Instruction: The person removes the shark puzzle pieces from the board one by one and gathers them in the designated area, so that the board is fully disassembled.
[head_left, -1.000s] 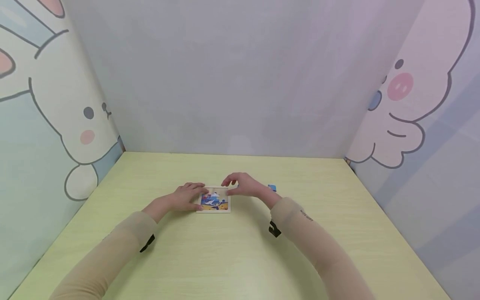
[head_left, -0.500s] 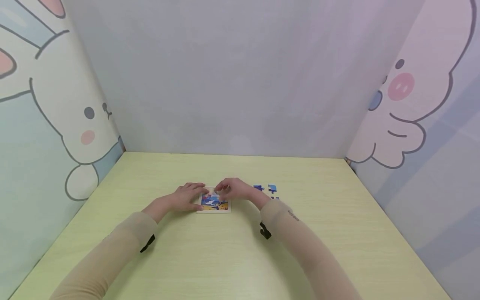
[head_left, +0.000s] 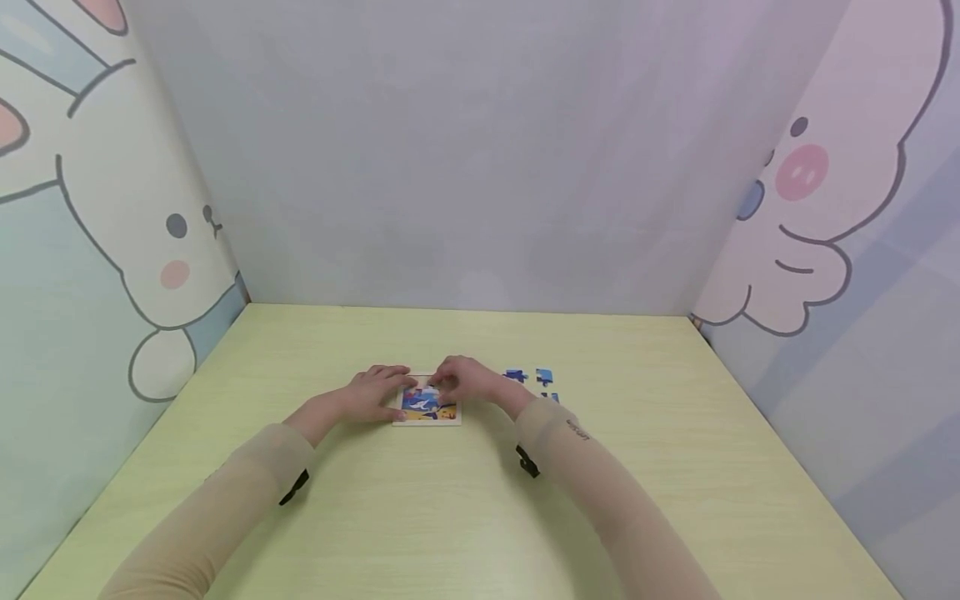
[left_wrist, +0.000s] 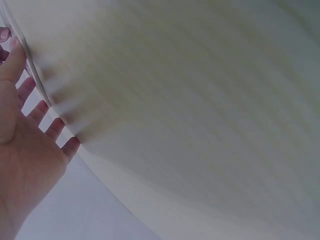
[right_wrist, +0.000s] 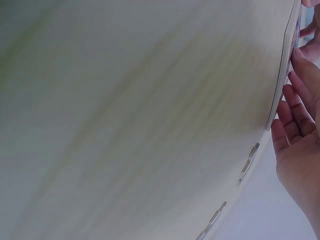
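A small jigsaw puzzle with a blue sea picture (head_left: pixel 422 403) and sandy yellow bottom lies in a pale wooden tray (head_left: pixel 427 423). My left hand (head_left: pixel 371 393) rests on the tray's left side, fingers spread, fingertips along its edge; in the left wrist view that hand (left_wrist: pixel 30 135) has its fingertips down at the tabletop. Over the puzzle's upper right, my right hand (head_left: pixel 468 379) pinches a puzzle piece between curled thumb and forefinger; the piece is mostly hidden. The right wrist view has this hand (right_wrist: pixel 300 130) with its thumb at the tray edge.
Right of the right hand lie loose puzzle pieces: a dark blue one (head_left: pixel 516 376), a lighter blue one (head_left: pixel 544 377) and one partly covered by the forearm (head_left: pixel 551 398). The pale yellow table (head_left: pixel 420 508) meets a grey back wall (head_left: pixel 480 167) and side walls with cartoon animals.
My right hand has moved left and slightly down, from the tray's right edge onto the puzzle, uncovering loose pieces behind it. It barely moves in the last half second. The left hand stays put.
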